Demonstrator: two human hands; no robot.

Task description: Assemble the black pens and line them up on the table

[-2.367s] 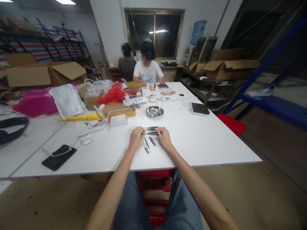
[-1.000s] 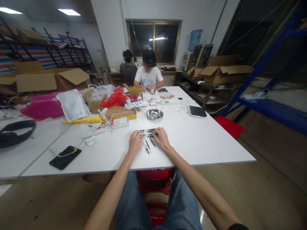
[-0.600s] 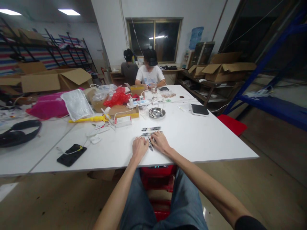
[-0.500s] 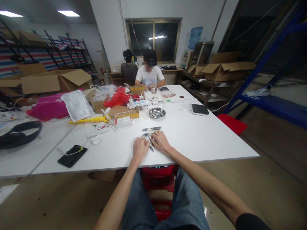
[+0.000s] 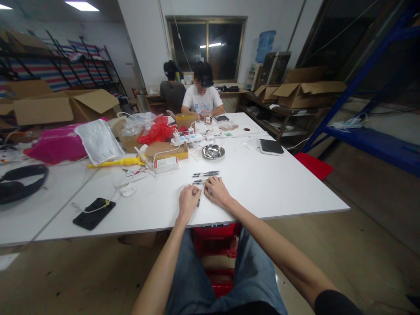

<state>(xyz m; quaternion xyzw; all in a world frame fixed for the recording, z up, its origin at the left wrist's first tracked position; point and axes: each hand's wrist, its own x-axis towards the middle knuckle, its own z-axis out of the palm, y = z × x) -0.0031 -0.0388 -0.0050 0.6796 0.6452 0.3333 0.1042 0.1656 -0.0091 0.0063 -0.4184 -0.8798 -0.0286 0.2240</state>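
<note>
Several dark pens with clear barrels (image 5: pixel 205 174) lie side by side, crosswise, on the white table (image 5: pixel 278 192). On the near side of the row, my left hand (image 5: pixel 188 200) is closed on a pen (image 5: pixel 198 203), whose dark end sticks out below the fingers toward me. My right hand (image 5: pixel 216 190) rests over the right part of the nearer pens, its fingers curled down. What its fingertips grip is hidden. Only a small gap separates the two hands. Beyond the pens stands a shiny round metal dish (image 5: pixel 213 152).
A black phone-like slab with a cable (image 5: pixel 94 213) and headphones (image 5: pixel 22 183) lie left. A small white box (image 5: pixel 166 165), a yellow tool (image 5: pixel 114 162), a power strip (image 5: pixel 187 138) and bags fill the left-back. Right-back sits a black-topped device (image 5: pixel 271 147). A co-worker (image 5: pixel 202 98) sits opposite.
The slanted pen that lay between my hands has swung nearer upright at my left fingers. Both hands stay close to the row, and the camera view has shifted slightly.
</note>
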